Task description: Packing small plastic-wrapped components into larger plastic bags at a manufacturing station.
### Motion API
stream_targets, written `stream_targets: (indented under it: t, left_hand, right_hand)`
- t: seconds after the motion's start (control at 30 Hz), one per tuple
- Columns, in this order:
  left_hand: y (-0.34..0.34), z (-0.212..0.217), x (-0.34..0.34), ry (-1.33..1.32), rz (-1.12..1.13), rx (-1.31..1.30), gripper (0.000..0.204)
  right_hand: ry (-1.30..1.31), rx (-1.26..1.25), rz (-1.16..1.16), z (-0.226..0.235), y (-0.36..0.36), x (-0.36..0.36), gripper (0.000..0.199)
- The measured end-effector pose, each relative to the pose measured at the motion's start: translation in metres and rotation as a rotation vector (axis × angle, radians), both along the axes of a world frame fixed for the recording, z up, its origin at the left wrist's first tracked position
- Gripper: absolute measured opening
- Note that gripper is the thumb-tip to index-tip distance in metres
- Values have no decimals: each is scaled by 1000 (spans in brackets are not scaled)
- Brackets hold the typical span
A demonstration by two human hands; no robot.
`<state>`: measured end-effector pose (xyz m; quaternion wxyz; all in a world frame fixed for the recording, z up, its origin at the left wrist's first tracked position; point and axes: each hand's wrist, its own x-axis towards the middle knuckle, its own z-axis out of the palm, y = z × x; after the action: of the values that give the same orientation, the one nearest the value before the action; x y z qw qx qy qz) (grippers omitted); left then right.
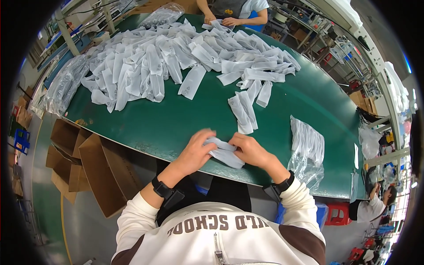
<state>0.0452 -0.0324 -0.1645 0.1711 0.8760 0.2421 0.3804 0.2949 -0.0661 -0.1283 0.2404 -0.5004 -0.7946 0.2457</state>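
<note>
A narrow frosted white plastic pouch point(226, 157) lies low over the near edge of the green table, between my two hands. My left hand point(194, 152) is curled round its left end, with the fingers a little blurred. Thumb and fingers of my right hand point(251, 151) pinch the pouch on its right side. What is inside the pouch cannot be made out. Just beyond my hands, a couple of similar pouches point(243, 112) lie side by side. Farther back spreads a large heap of the same pouches point(145, 64).
On the right of the green table point(185, 126) lies a clear bag point(308, 143) packed with pouches. Another full clear bag point(66, 84) sits at the left edge. Open cardboard boxes point(104, 172) stand on the floor at left. Across the table, a co-worker's hands point(221, 20) handle pouches.
</note>
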Motion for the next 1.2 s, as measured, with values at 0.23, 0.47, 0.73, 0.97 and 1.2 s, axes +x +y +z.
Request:
stream_targets:
  t: [0.23,0.47,0.73,0.97,1.2]
  left_hand:
    - [2,-2,1,16,-167,-119,38]
    - [3,-2,2,8,-150,-147,46]
    - [1,14,1,35,-44,-32,45]
    - [7,-5,-2,101,-223,-285,43]
    - [4,5,0,40,-163,-171,43]
  right_hand:
    - [-328,252,-484,3,31,15,24]
    - [-294,219,-394,-28,29,15,11]
    - [126,-84,205,-8,8,20,16]
    - [226,-271,-35,9,3,17,10]
    - [48,-267,-127,8,-1,2,17]
